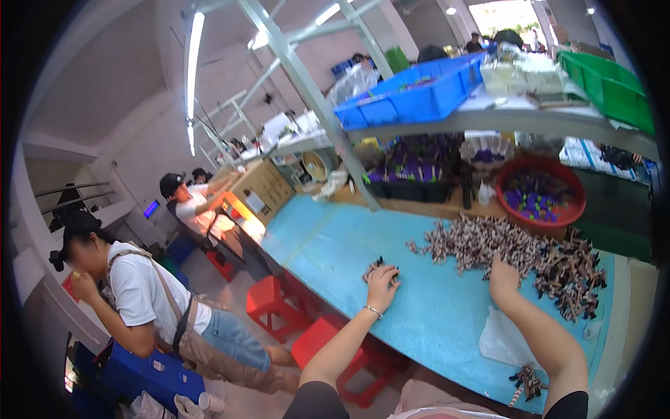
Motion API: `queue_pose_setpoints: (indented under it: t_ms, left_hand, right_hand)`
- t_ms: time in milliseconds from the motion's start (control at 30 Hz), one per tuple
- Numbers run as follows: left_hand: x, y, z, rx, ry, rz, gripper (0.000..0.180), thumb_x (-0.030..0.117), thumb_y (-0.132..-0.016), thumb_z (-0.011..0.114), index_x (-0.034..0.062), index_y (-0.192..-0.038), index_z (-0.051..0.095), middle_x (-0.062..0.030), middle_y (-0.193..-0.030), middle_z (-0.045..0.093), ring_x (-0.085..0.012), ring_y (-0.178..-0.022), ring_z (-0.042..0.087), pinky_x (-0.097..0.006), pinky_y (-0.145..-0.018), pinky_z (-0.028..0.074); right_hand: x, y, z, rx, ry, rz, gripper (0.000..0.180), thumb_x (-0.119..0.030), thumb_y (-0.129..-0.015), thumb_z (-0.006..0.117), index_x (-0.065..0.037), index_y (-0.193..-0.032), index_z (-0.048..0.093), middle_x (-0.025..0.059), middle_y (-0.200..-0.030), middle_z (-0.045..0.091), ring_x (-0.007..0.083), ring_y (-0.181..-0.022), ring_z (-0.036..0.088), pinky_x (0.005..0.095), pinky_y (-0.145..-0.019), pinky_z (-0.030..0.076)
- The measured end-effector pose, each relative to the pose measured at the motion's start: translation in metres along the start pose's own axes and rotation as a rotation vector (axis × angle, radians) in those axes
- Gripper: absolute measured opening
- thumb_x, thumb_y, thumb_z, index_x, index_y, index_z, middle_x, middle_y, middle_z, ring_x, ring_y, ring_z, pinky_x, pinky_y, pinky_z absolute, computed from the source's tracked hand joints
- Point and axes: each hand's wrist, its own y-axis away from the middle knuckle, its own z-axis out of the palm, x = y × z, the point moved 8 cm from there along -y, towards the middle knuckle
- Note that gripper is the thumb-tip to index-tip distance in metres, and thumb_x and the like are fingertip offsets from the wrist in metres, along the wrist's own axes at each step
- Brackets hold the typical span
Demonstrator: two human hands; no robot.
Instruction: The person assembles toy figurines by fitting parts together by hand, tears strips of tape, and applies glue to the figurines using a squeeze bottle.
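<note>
My left hand (381,289), with a bracelet at the wrist, rests on the blue tabletop (335,234). Its fingers curl over a few small brown, black and whitish pieces (374,267), which look like tiny plastic figures. To the right, my right hand (504,278) reaches into the near edge of a wide pile of similar small pieces (481,239). The fingers there are drawn together, and the pile partly hides their tips. Darker pieces (572,279) lie at the pile's right end.
A clear plastic bag (504,339) and a small heap of dark pieces (529,383) lie by my right forearm. Behind the pile stands a red basin (541,218) of purple parts. Blue (419,94) and green (614,87) bins sit on the shelf. Red stools (272,304) and two people are at left.
</note>
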Motion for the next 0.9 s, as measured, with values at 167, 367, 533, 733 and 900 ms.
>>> queue_pose_setpoints:
  t_ms: [167,367,533,733,900]
  left_hand:
    - [-0.048,-0.005,0.007,-0.071,-0.109,-0.194,0.041,0.011,-0.070,0.073,0.0111,-0.109,0.062,-0.0113,-0.117,0.058,-0.0283,-0.116,0.050,-0.044,-0.098,0.034]
    - [-0.004,-0.006,0.010,-0.018,-0.161,-0.132,0.043,0.012,-0.073,0.068,0.0066,-0.114,0.058,-0.0158,-0.117,0.057,-0.0325,-0.115,0.050,-0.043,-0.099,0.036]
    - [0.121,0.016,0.020,-0.202,0.259,-0.016,0.033,0.005,-0.081,0.059,0.0020,-0.113,0.057,-0.0188,-0.121,0.055,-0.0350,-0.115,0.050,-0.041,-0.099,0.039]
    - [0.236,0.070,0.018,-0.480,0.518,-0.002,0.039,0.004,-0.080,0.061,0.0015,-0.119,0.056,-0.0188,-0.122,0.054,-0.0349,-0.113,0.051,-0.040,-0.097,0.041]
    - [0.277,0.094,0.035,-0.580,0.565,0.147,0.047,0.007,-0.078,0.064,0.0013,-0.123,0.053,-0.0180,-0.124,0.052,-0.0353,-0.113,0.051,-0.042,-0.095,0.040]
  right_hand:
    - [0.011,-0.002,0.013,0.039,-0.107,-0.019,0.025,-0.003,-0.074,0.062,-0.003,-0.098,0.055,0.0186,-0.083,0.066,0.0335,-0.077,0.066,0.0420,-0.067,0.052]
    - [0.041,0.043,-0.036,0.169,-0.537,-0.078,0.012,-0.012,-0.073,0.070,-0.002,-0.076,0.063,0.0198,-0.083,0.061,0.0379,-0.082,0.060,0.0460,-0.072,0.047]
    - [0.065,0.078,-0.089,0.062,-0.831,-0.076,0.010,-0.007,-0.085,0.058,0.000,-0.079,0.053,0.0150,-0.074,0.058,0.0286,-0.066,0.059,0.0363,-0.061,0.046]
    - [0.103,0.130,-0.112,-0.169,-0.761,0.141,0.020,-0.008,-0.094,0.044,-0.001,-0.113,0.041,0.0051,-0.080,0.053,0.0127,-0.066,0.051,0.0268,-0.062,0.043]
    - [0.129,0.153,-0.099,-0.199,-0.655,0.226,0.020,-0.008,-0.091,0.052,0.001,-0.108,0.048,0.0089,-0.080,0.060,0.0141,-0.072,0.055,0.0275,-0.067,0.044]
